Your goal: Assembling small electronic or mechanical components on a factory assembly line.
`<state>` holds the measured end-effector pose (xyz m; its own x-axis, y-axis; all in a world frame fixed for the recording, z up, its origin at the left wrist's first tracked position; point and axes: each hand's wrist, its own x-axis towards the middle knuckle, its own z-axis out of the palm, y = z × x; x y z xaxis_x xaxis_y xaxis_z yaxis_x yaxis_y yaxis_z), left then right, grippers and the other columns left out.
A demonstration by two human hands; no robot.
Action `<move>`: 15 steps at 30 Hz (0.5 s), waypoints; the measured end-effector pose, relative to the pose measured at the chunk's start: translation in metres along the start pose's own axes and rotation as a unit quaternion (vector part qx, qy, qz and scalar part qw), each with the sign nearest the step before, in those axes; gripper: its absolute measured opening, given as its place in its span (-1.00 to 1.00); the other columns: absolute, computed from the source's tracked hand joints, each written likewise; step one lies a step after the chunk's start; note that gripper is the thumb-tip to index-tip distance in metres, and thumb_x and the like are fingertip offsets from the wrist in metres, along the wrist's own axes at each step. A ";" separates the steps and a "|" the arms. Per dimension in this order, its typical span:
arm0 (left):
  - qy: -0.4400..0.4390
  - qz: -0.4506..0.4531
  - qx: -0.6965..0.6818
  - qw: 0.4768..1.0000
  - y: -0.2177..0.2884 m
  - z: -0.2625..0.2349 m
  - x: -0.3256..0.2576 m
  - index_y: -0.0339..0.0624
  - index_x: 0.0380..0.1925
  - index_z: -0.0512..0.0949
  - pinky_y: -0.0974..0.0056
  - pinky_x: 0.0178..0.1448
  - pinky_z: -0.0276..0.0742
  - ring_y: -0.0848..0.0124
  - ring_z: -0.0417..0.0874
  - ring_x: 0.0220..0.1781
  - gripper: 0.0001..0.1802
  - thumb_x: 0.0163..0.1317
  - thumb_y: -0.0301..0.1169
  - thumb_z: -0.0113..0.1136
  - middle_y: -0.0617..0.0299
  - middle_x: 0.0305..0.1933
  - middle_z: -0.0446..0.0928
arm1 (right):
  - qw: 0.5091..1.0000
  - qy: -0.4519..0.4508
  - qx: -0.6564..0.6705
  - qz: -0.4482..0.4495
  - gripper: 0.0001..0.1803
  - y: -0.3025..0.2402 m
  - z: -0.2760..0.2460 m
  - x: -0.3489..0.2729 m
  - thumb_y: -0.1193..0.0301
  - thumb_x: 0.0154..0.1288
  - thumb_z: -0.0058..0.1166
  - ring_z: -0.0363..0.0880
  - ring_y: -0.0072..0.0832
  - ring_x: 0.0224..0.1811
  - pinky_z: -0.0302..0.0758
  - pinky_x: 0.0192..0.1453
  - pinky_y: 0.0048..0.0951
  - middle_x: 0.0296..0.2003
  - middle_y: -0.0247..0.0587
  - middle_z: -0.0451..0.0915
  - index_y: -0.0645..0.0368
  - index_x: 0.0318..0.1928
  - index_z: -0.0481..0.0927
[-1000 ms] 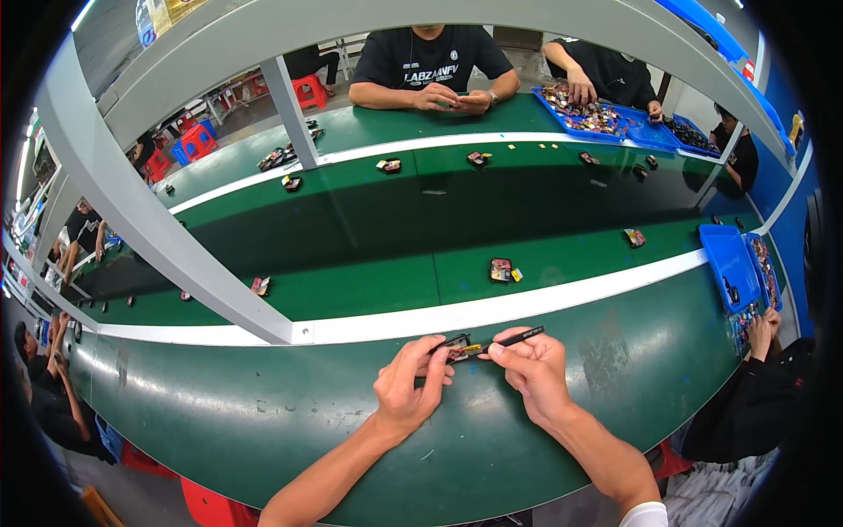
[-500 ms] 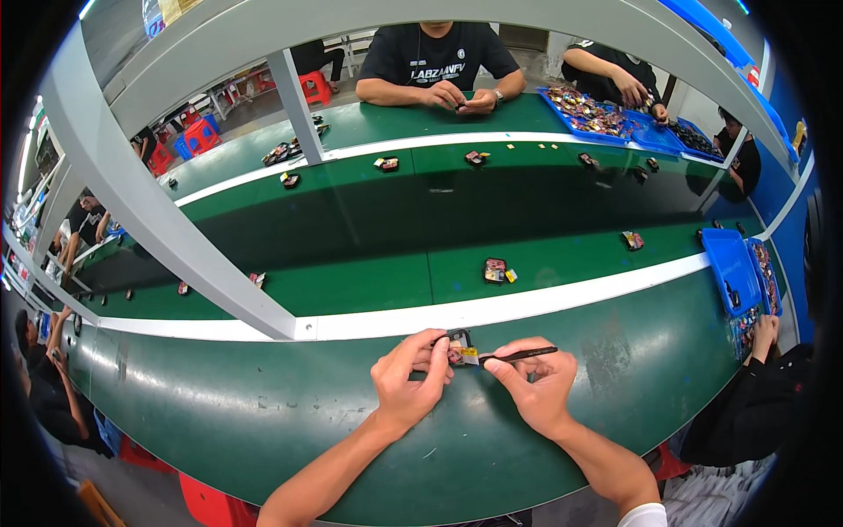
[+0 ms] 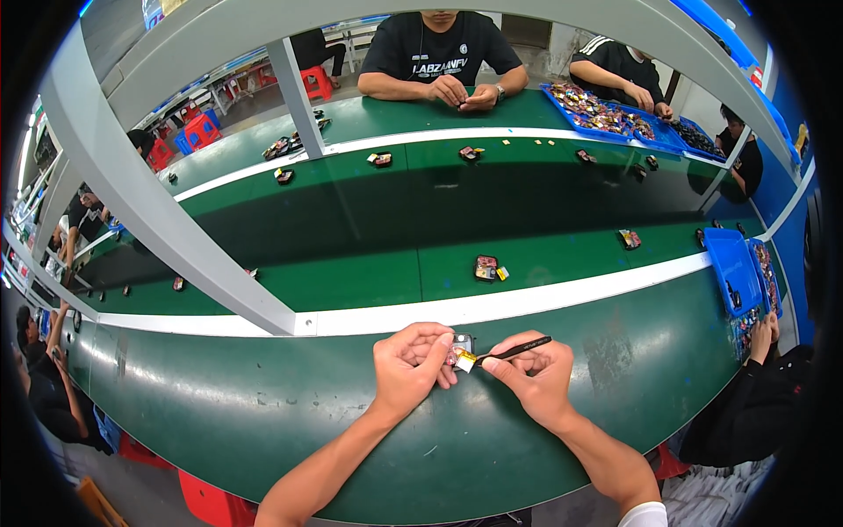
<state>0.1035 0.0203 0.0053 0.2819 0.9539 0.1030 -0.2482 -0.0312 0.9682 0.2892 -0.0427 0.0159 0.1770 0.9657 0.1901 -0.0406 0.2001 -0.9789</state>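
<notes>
From left to right: my left hand (image 3: 406,367) pinches the small black casing (image 3: 464,340) between thumb and fingers, at its fingertips. Between my hands, a yellow-and-white piece (image 3: 465,362) lies at the casing's near side. Beyond both hands, a similar dark unit (image 3: 486,268) rests on the green belt (image 3: 351,292). My right hand (image 3: 537,373) pinches a slim black tool (image 3: 524,346), seemingly tweezers, its tip directed leftward at the piece; whether the tip grips it I cannot tell. Well to the right stands a blue tray (image 3: 722,241). The step in hand appears to be positioning the piece; the next move calls for a steady left hold and light tip pressure.
</notes>
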 end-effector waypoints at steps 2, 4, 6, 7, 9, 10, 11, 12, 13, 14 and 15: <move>0.002 -0.003 -0.003 1.000 0.000 0.002 0.000 -0.53 -0.13 0.59 0.37 -0.58 0.61 0.37 0.71 -0.57 -0.85 0.41 -0.60 0.18 0.02 -0.44 0.66 | 0.999 -0.004 -0.030 -0.021 -0.85 -0.001 0.000 -0.001 0.67 0.22 0.37 0.26 -0.93 -0.61 0.11 -0.57 -0.76 -0.41 -0.34 0.71 0.36 -0.20 0.68; 0.006 0.007 -0.002 1.000 0.000 0.003 0.000 -0.53 -0.13 0.59 0.37 -0.57 0.61 0.37 0.71 -0.57 -0.85 0.40 -0.59 0.19 0.02 -0.44 0.66 | 0.995 0.003 -0.083 -0.054 -0.84 -0.001 -0.001 -0.001 0.66 0.19 0.39 0.25 -0.92 -0.63 0.11 -0.58 -0.75 -0.42 -0.35 0.71 0.34 -0.21 0.68; 0.026 0.009 0.001 1.000 -0.001 0.003 0.000 -0.53 -0.13 0.59 0.38 -0.57 0.61 0.38 0.70 -0.57 -0.85 0.40 -0.59 0.20 0.03 -0.44 0.66 | 0.995 0.006 -0.083 -0.052 -0.83 -0.003 -0.001 0.002 0.66 0.19 0.39 0.26 -0.91 -0.63 0.11 -0.58 -0.74 -0.42 -0.34 0.70 0.34 -0.22 0.68; 0.047 0.010 0.005 0.999 -0.002 0.002 0.000 -0.53 -0.13 0.59 0.39 -0.56 0.61 0.38 0.70 -0.57 -0.85 0.40 -0.59 0.21 0.03 -0.44 0.66 | 0.995 0.010 -0.081 -0.049 -0.83 -0.004 -0.001 0.005 0.66 0.18 0.39 0.27 -0.91 -0.63 0.12 -0.57 -0.74 -0.42 -0.34 0.70 0.34 -0.22 0.68; 0.067 0.015 0.019 0.997 -0.003 0.003 0.001 -0.53 -0.13 0.59 0.39 -0.56 0.60 0.40 0.70 -0.57 -0.85 0.40 -0.58 0.21 0.04 -0.45 0.66 | 0.995 0.030 -0.079 -0.048 -0.83 -0.003 -0.006 0.011 0.66 0.18 0.39 0.28 -0.91 -0.62 0.13 -0.57 -0.75 -0.41 -0.32 0.71 0.34 -0.23 0.67; 0.085 0.020 0.033 0.996 -0.003 0.003 0.002 -0.52 -0.14 0.60 0.40 -0.55 0.60 0.41 0.69 -0.57 -0.84 0.40 -0.58 0.21 0.04 -0.46 0.66 | 0.994 0.051 -0.078 -0.048 -0.83 -0.003 -0.010 0.013 0.66 0.18 0.39 0.29 -0.90 -0.62 0.15 -0.56 -0.75 -0.40 -0.30 0.72 0.34 -0.23 0.66; 0.086 0.021 0.032 0.996 -0.002 0.004 0.001 -0.52 -0.14 0.60 0.40 -0.55 0.60 0.41 0.69 -0.57 -0.84 0.40 -0.58 0.21 0.04 -0.46 0.66 | 0.995 0.062 -0.063 -0.051 -0.83 -0.006 -0.013 0.014 0.67 0.18 0.38 0.29 -0.90 -0.61 0.17 -0.55 -0.76 -0.35 -0.23 0.76 0.33 -0.23 0.66; 0.092 0.035 0.070 0.993 -0.002 0.006 0.000 -0.52 -0.14 0.60 0.40 -0.55 0.60 0.43 0.69 -0.57 -0.85 0.40 -0.58 0.22 0.06 -0.46 0.67 | 0.995 0.060 -0.062 -0.051 -0.83 -0.008 -0.012 0.014 0.67 0.18 0.38 0.29 -0.90 -0.61 0.17 -0.55 -0.76 -0.35 -0.23 0.76 0.33 -0.23 0.66; 0.098 0.049 0.108 0.988 -0.002 0.007 0.000 -0.52 -0.15 0.61 0.41 -0.54 0.60 0.44 0.69 -0.57 -0.85 0.40 -0.57 0.22 0.07 -0.47 0.67 | 0.997 0.051 -0.021 -0.048 -0.84 -0.010 -0.011 0.013 0.67 0.18 0.38 0.29 -0.91 -0.61 0.17 -0.55 -0.76 -0.33 -0.19 0.76 0.33 -0.23 0.66; 0.100 0.049 0.108 0.988 -0.002 0.008 -0.001 -0.52 -0.15 0.61 0.41 -0.54 0.60 0.44 0.69 -0.57 -0.85 0.40 -0.57 0.22 0.07 -0.47 0.67 | 0.998 0.042 0.021 -0.045 -0.84 -0.011 -0.011 0.012 0.67 0.19 0.37 0.29 -0.91 -0.61 0.18 -0.55 -0.77 -0.31 -0.15 0.77 0.33 -0.23 0.66; 0.094 0.064 0.124 0.986 -0.004 0.009 -0.001 -0.51 -0.15 0.62 0.42 -0.53 0.60 0.45 0.70 -0.56 -0.85 0.39 -0.58 0.23 0.08 -0.47 0.68 | 0.998 0.027 -0.010 -0.057 -0.84 -0.009 -0.010 0.010 0.66 0.19 0.38 0.29 -0.91 -0.62 0.17 -0.56 -0.76 -0.30 -0.17 0.78 0.34 -0.22 0.67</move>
<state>0.1128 0.0164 0.0039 0.0797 0.9750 0.2073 -0.0289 -0.2057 0.9782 0.3017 -0.0367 0.0262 0.2326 0.9261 0.2970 0.0023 0.3049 -0.9524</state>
